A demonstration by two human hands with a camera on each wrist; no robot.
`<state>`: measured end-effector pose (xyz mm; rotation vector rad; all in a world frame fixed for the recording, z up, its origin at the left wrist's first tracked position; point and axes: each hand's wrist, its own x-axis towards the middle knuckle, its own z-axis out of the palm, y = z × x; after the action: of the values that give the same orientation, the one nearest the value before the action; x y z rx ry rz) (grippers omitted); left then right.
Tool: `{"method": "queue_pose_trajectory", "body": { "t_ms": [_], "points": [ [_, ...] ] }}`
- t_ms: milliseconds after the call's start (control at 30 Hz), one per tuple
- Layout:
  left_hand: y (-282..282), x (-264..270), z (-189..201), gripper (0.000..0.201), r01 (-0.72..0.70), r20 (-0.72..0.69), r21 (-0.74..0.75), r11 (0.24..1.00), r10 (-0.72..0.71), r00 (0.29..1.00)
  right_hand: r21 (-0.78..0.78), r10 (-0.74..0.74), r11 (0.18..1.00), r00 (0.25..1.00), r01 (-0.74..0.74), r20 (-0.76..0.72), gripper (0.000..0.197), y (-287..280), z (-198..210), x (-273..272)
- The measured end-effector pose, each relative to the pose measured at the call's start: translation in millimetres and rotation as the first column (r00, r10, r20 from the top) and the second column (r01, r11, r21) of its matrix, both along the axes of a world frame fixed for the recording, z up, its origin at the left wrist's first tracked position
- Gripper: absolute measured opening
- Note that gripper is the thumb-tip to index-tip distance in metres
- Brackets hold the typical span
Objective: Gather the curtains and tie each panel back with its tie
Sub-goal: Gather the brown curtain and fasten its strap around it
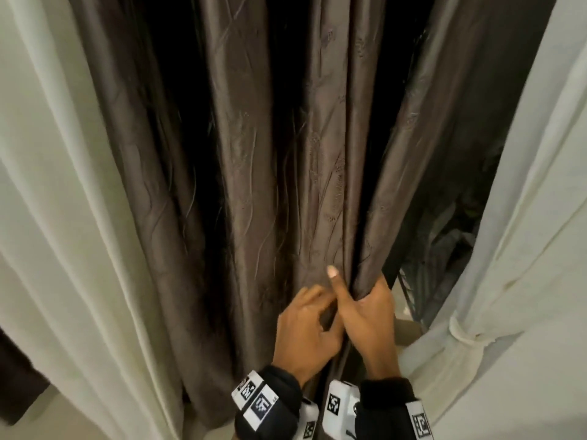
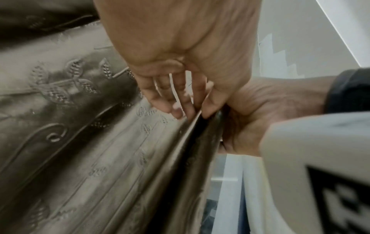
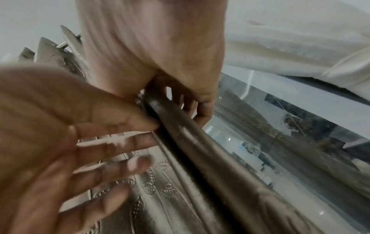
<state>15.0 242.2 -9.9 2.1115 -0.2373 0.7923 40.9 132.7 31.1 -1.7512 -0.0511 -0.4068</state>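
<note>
A brown embroidered curtain (image 1: pixel 254 185) hangs in deep folds down the middle of the head view. My right hand (image 1: pixel 368 319) grips its right edge fold, fingers curled behind the cloth and thumb pointing up along the front. My left hand (image 1: pixel 305 325) lies just left of it, its spread, nearly straight fingers touching the same fold. In the left wrist view the left hand's fingertips (image 2: pixel 178 110) meet the brown curtain (image 2: pixel 80 142) beside my right hand (image 2: pixel 260 110). The right wrist view has my right hand (image 3: pixel 160 55) wrapped round the dark fold (image 3: pixel 200 158).
A white sheer panel (image 1: pixel 524 249) at the right is gathered and bound by a white tie (image 1: pixel 460 333). Another white sheer panel (image 1: pixel 63 217) hangs loose at the left. Window glass (image 1: pixel 444 233) shows in the gap between the brown curtain and the right panel.
</note>
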Motion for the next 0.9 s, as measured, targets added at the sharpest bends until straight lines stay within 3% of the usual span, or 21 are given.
{"method": "queue_pose_trajectory", "body": {
  "t_ms": [67,133,233,300,400,500,633,767,833,900],
  "points": [
    [16.9,-3.5,7.4,0.022,-0.160,0.122,-0.086,0.983,0.170,0.978,-0.026,-0.039,0.999,0.999,0.039,-0.003,0.019,-0.5,4.3,5.0],
    [41.8,-2.1,14.2,0.024,-0.339,0.184,-0.278,0.899,0.396,0.900,-0.057,-0.012,0.998,0.999,0.010,-0.042,0.007,-2.7,6.0,7.9],
    [84.3,8.3,17.4,0.051,-0.522,0.021,-0.452,0.724,0.593,0.805,-0.128,0.017,0.991,0.994,-0.032,-0.111,0.013,0.2,9.9,0.6],
    [108.2,14.1,14.0,0.063,-0.514,-0.108,-0.406,0.756,0.519,0.848,-0.156,-0.008,0.988,0.993,-0.010,-0.116,0.016,3.1,6.8,-0.1],
    [115.9,15.4,6.9,0.024,-0.381,-0.086,-0.389,0.839,0.379,0.922,-0.137,-0.006,0.991,0.989,-0.014,-0.145,0.035,15.1,5.7,-1.0],
    [90.3,16.6,1.9,0.012,-0.302,0.015,-0.387,0.871,0.333,0.943,-0.083,0.077,0.992,0.976,-0.096,-0.205,0.051,24.4,5.6,-1.0],
    [50.6,11.8,5.5,0.023,-0.083,0.083,-0.225,0.971,0.104,0.991,-0.039,0.163,0.984,0.970,-0.173,-0.179,0.062,40.9,7.7,-5.5],
    [50.7,4.8,12.7,0.035,0.186,0.011,-0.189,0.964,-0.187,0.982,-0.078,0.098,0.991,0.989,-0.107,-0.114,0.055,55.1,4.7,-2.0],
    [66.3,0.0,12.0,0.045,0.114,0.051,-0.191,0.975,-0.106,0.993,-0.072,0.030,0.997,0.990,-0.041,-0.141,0.047,52.3,6.7,4.0],
    [88.2,-4.6,10.6,0.038,-0.150,0.180,-0.238,0.960,0.195,0.964,-0.080,-0.010,0.997,0.984,-0.004,-0.177,0.055,46.3,8.7,8.3]
  ]
}}
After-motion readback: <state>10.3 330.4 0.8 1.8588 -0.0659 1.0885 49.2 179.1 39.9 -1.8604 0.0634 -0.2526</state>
